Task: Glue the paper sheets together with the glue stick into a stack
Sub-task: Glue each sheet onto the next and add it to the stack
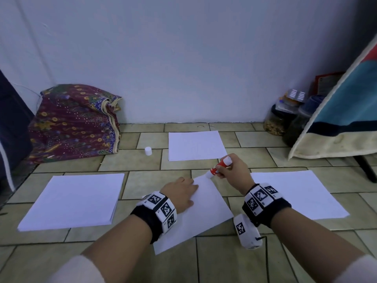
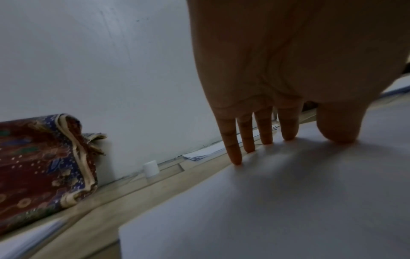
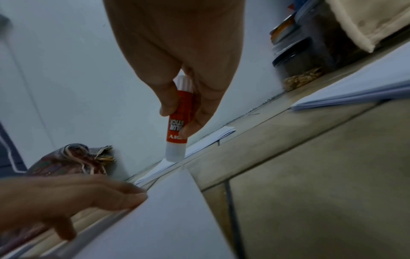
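Beige floor tiles [image 1: 130,162] carry three paper stacks and one loose paper sheet [image 1: 204,213]. On that sheet the left hand [image 1: 180,193] presses flat, fingers straight. At its far corner the right hand [image 1: 234,167] pinches a red glue stick [image 1: 219,166], tip down. Its white cap [image 1: 148,151] stands near a batik cloth bundle [image 1: 75,121].

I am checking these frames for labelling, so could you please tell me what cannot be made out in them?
- Glue tip contact: in the head view, the red and white glue stick in the right hand blurs against the white paper sheet.
- Glue already spread: invisible on white paper.
- Sheet count in the left paper stack: edges too fine.
- Jars at right: partly hidden by hanging cloth.
- Left hand: blocks the sheet's far corner in the left wrist view.
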